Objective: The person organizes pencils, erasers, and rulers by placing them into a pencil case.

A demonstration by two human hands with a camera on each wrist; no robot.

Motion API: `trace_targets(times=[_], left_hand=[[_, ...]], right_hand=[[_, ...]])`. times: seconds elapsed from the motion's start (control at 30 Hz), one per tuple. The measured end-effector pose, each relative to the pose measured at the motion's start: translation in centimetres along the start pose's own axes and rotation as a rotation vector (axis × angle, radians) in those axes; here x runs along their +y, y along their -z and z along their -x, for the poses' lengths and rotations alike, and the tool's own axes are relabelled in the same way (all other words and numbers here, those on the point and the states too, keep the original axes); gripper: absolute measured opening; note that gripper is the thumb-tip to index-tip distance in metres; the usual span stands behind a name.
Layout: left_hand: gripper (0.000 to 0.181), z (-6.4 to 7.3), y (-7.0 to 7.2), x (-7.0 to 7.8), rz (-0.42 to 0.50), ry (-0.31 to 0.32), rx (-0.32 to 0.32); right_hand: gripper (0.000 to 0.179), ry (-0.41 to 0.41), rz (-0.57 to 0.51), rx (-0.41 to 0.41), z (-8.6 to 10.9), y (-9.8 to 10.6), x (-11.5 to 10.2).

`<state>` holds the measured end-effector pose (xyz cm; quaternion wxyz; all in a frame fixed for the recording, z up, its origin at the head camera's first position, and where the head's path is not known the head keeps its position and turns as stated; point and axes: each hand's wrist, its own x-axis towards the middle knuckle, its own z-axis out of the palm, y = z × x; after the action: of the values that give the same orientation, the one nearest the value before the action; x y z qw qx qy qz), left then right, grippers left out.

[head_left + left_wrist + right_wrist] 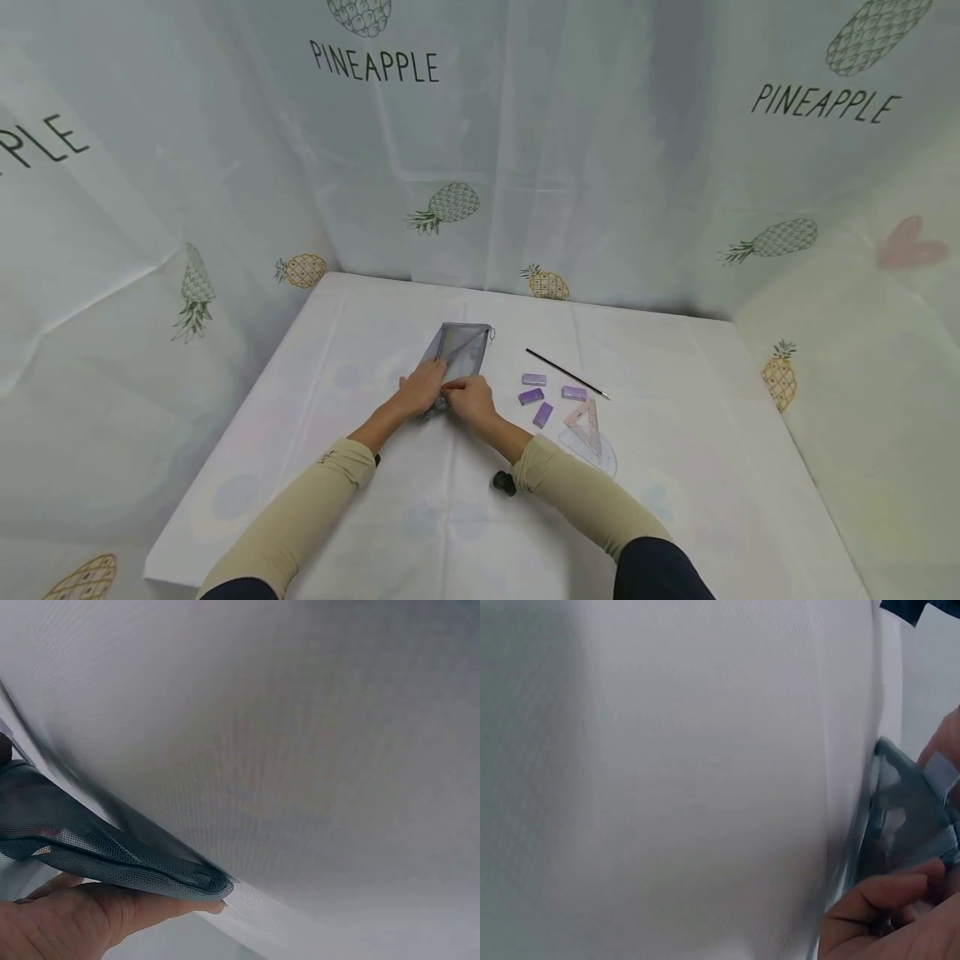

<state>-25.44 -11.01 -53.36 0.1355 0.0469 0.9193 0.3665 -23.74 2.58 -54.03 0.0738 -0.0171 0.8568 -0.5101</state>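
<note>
A grey mesh zip pouch (467, 346) lies on the white table, with a small loop at its far right corner. A thin yellowish-green strip shows along its left part. My left hand (423, 387) rests on the pouch's left side, and in the left wrist view its extended fingers (161, 906) lie along the mesh. Beside it, my right hand (471, 400) has its fingers curled at the near end of the pouch. In the right wrist view, thumb and fingers (889, 896) pinch the pouch edge; the exact spot gripped is hidden.
Right of the pouch lie several small purple blocks (573, 392) and a slim black pencil-like stick (562, 369). Nearer are a pink set square (591, 425) and a clear protractor (606, 458), partly overlapping. A pineapple-print curtain (600, 208) surrounds the table (712, 467).
</note>
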Motion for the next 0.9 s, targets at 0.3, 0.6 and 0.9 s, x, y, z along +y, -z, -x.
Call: trace_targets(times=[0.3, 0.6, 0.9], left_hand=[[0.062, -0.2, -0.4, -0.1, 0.011, 0.013, 0.009], [0.062, -0.4, -0.2, 0.3, -0.041, 0.021, 0.005], [0.066, 0.1, -0.3, 0.4, 0.006, 0.008, -0.012]], right_hand=[[0.023, 0.262, 0.204, -0.101, 0.9, 2.2, 0.5], [0.046, 0.572, 0.673, 0.053, 3.7, 5.2, 0.6], [0.08, 0.613, 0.883, -0.096, 5.1, 5.8, 1.9]])
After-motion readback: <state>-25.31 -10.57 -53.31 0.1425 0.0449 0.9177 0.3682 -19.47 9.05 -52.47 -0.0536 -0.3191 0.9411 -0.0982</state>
